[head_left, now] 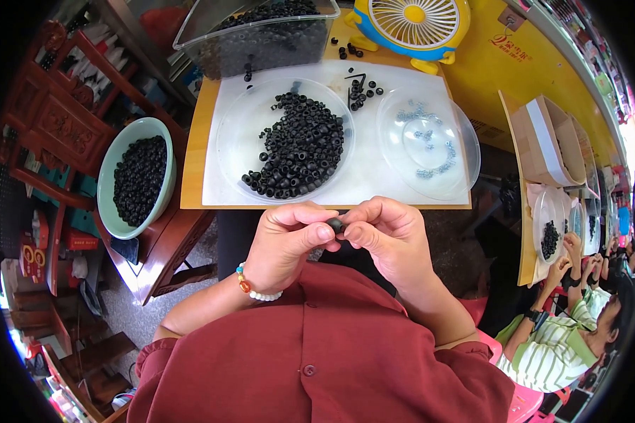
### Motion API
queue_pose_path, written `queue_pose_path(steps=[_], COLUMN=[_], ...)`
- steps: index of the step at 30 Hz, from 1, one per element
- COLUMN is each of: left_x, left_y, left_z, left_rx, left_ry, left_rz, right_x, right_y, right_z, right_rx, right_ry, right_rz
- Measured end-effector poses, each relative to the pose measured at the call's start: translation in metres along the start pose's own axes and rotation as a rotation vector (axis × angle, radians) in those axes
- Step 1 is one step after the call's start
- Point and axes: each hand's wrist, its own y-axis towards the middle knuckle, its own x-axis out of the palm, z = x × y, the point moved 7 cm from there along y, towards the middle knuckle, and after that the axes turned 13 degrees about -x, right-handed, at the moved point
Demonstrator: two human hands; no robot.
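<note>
Just past the table's front edge, I pinch a small black rounded plastic part (pixel 336 225) between both hands. My left hand (pixel 295 231) grips it with thumb and forefinger; a beaded bracelet circles that wrist. From the other side, the fingertips of my right hand (pixel 386 233) close on the same part and hide some of it. Ahead of my hands, a clear round tray (pixel 233 120) holds a heap of similar black parts (pixel 303 141). To its right, small clear pieces (pixel 436 166) lie in another clear round tray (pixel 395 141).
A clear bin (pixel 254 53) of black parts stands at the back, near a yellow-and-blue fan (pixel 416 28). A hex key (pixel 349 88) lies among loose parts. At left is a pale green bowl (pixel 106 183) of black parts. Another person (pixel 557 352) works at the right.
</note>
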Motion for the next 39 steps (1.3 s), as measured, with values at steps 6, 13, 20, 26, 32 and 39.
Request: queue_pose_path(steps=[6,13,20,26,32,39], left_x=[0.002,0.004,0.002,0.001,0.008,0.015], left_y=[0.0,0.0,-0.003,-0.001,-0.001,0.003], left_z=[-0.003,-0.004,-0.011,-0.01,-0.004,0.001], left_rx=[-0.061,-0.025,-0.092,0.015,0.127,0.211], left_ry=[-0.03,-0.012,-0.002,0.141,0.377,0.404], left_rz=[0.024,0.019,0.073,0.068,0.109,0.075], right_x=[0.004,0.003,-0.009,-0.012,-0.011,-0.006], right_y=[-0.003,-0.002,-0.005,-0.009,-0.016,-0.012], right_z=[-0.015,-0.018,0.002,0.008,0.015,0.022], right_rx=[-0.2,-0.156,-0.01,0.061,0.088,0.097], right_ry=[-0.147,-0.165,0.013,0.074,0.156,0.302], right_rz=[-0.019,-0.044,0.001,-0.039,-0.104,-0.032])
